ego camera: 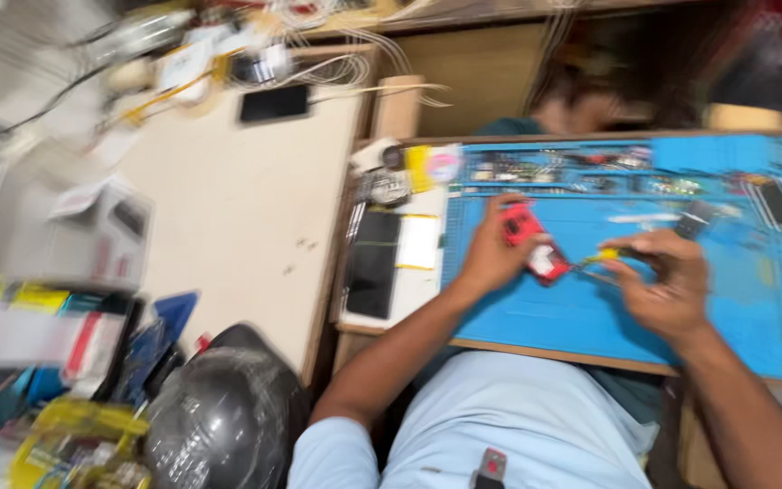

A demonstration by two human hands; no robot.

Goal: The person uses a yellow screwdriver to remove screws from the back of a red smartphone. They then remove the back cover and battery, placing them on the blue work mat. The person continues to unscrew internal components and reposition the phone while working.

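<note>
The frame is motion-blurred. My left hand [492, 254] grips a small red device [533, 243] and holds it down on a blue work mat [572, 312]. My right hand [667, 281] holds a thin tool with a yellow-and-black handle [610, 255], its tip against the right end of the red device. Both hands sit near the mat's middle, close together.
Small parts and tools line the mat's far edge [572, 167]. A dark phone [373, 263] and a white panel [418, 242] lie left of the mat. A beige table [237, 208] holds cables, a phone and boxes. A dark helmet [219, 417] sits bottom left. Another person [581, 104] sits beyond the bench.
</note>
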